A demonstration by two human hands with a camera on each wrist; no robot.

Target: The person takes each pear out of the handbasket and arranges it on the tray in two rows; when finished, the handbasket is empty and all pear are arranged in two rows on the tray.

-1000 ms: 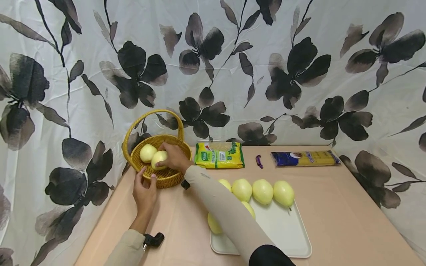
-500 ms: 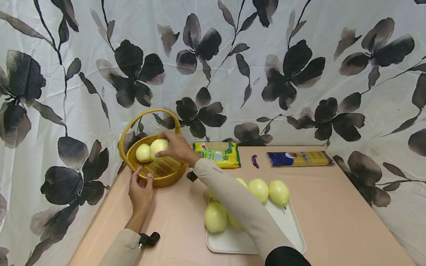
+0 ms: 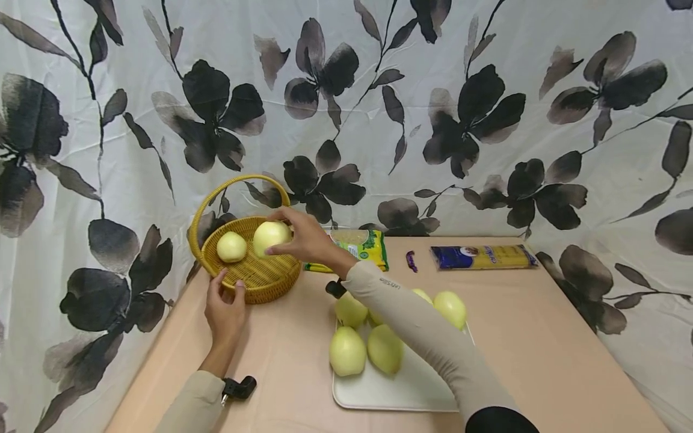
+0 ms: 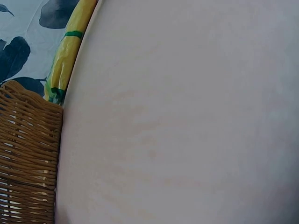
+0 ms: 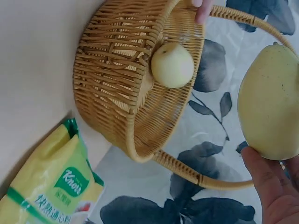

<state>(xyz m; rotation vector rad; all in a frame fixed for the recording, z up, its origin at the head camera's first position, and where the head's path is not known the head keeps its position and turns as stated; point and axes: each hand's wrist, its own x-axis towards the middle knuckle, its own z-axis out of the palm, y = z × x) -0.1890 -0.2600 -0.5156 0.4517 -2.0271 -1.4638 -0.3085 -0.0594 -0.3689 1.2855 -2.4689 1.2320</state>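
A yellow wicker basket point(image 3: 271, 291) with a tall hoop handle stands at the back left of the table. My left hand point(image 3: 225, 313) grips its near rim, with the fingertips over the edge. One pale yellow-green pear point(image 5: 173, 65) lies inside the basket. My right hand point(image 3: 311, 239) holds a second pear point(image 3: 272, 238) between thumb and fingers, over the right side of the basket. The right wrist view shows this held pear apart from the basket wall. In the left wrist view only the basket's wicker side point(image 4: 28, 158) appears, and the left hand is out of sight.
A white tray point(image 3: 400, 394) holds several pears point(image 3: 348, 351), partly hidden by my right sleeve. Along the back edge lie a yellow-green Knorr packet point(image 3: 373, 248), a small purple wrapped candy point(image 3: 411, 261) and a blue-and-yellow pasta packet point(image 3: 484, 257). A floral cloth point(image 3: 379, 120) hangs behind.
My right hand has lifted the pear up from beside the other one in the basket and shifted it to the right. The left hand stays at the rim.
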